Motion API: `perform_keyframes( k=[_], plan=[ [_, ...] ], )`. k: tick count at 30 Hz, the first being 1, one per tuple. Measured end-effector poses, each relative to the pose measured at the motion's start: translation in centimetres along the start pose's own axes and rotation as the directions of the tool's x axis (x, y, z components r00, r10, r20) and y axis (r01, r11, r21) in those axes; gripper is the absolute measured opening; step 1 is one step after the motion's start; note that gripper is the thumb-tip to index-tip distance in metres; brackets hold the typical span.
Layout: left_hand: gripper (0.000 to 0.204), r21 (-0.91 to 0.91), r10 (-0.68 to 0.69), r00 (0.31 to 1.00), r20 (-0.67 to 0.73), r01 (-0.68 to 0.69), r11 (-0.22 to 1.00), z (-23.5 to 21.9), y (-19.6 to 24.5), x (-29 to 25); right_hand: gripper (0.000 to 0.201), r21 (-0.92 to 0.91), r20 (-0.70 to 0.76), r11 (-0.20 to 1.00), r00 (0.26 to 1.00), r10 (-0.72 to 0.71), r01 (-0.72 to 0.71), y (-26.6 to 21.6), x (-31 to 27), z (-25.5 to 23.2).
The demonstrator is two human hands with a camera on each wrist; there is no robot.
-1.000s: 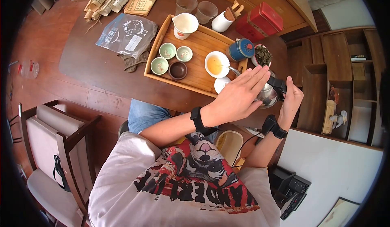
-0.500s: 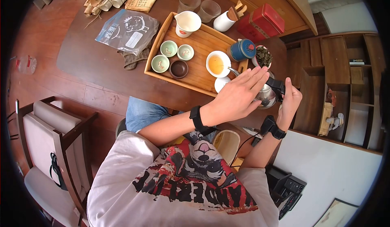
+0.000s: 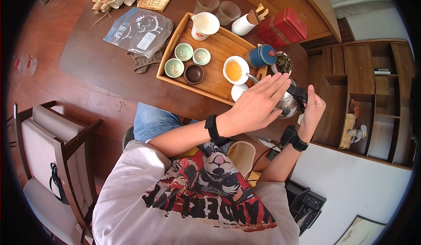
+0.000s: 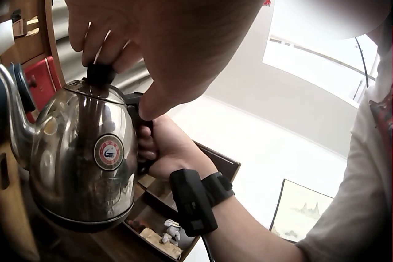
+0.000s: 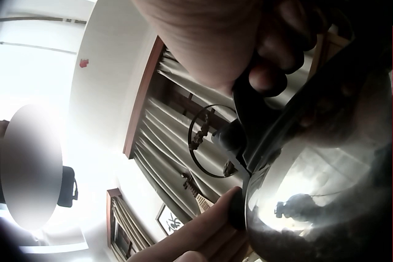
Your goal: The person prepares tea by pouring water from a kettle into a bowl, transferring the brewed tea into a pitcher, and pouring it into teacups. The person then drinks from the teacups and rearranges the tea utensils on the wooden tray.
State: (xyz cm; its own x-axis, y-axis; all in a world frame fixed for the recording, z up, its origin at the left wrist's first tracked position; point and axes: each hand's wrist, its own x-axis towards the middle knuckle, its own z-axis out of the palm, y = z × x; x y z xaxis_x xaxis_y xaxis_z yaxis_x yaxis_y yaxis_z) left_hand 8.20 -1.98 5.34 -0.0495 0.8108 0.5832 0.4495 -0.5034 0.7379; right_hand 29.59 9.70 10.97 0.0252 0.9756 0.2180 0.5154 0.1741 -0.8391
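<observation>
My right hand [image 3: 313,107] grips the black handle of a steel gooseneck kettle [image 4: 73,164]. Stretched over the kettle's top is my left hand [image 3: 256,102], its fingers straight; in the left wrist view the fingertips rest at the black lid knob [image 4: 100,73]. The kettle's thin curved spout [image 3: 251,77] reaches over the rim of a white tea bowl [image 3: 226,64], which contains amber liquid [image 3: 234,71]. A small white lid [image 3: 239,91] lies beside the bowl, partly hidden by my left hand. In the right wrist view, curled fingers [image 5: 276,47] wrap the handle.
The wooden tray [image 3: 221,47] also bears a white pitcher [image 3: 204,25], several small green cups [image 3: 174,68] and a brown cup [image 3: 193,74]. A blue canister [image 3: 261,55], a dish of tea leaves [image 3: 283,63] and a red tin [image 3: 281,26] stand near the spout.
The head view has shifted slightly. Both hands and the kettle keep almost the same pose, with the spout still over the bowl.
</observation>
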Motion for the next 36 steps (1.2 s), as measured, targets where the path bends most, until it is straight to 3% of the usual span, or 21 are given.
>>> perform_keyframes(
  k=[9, 11, 14, 36],
  plan=[
    [0.085, 0.001, -0.006, 1.0, -0.005, 0.006, 1.0, 0.2, -0.3, -0.3, 0.057, -0.019, -0.001, 1.0, 1.0, 0.002, -0.002, 0.1, -0.1, 0.1],
    [0.084, 0.005, -0.007, 1.0, -0.008, 0.007, 1.0, 0.3, -0.4, -0.4, 0.049, -0.036, 0.054, 0.999, 0.999, 0.005, -0.003, 0.7, 0.2, -0.5],
    [0.083, 0.012, -0.008, 1.0, -0.015, 0.008, 1.0, 0.3, -0.4, -0.4, 0.058, -0.02, 0.008, 1.0, 1.0, -0.004, 0.004, -0.2, -0.2, 0.6],
    [0.08, 0.024, -0.022, 1.0, -0.014, 0.022, 0.999, 0.5, -0.7, -0.5, 0.056, -0.036, 0.054, 0.999, 0.998, -0.013, 0.015, 0.0, -0.2, 0.7]
  ],
)
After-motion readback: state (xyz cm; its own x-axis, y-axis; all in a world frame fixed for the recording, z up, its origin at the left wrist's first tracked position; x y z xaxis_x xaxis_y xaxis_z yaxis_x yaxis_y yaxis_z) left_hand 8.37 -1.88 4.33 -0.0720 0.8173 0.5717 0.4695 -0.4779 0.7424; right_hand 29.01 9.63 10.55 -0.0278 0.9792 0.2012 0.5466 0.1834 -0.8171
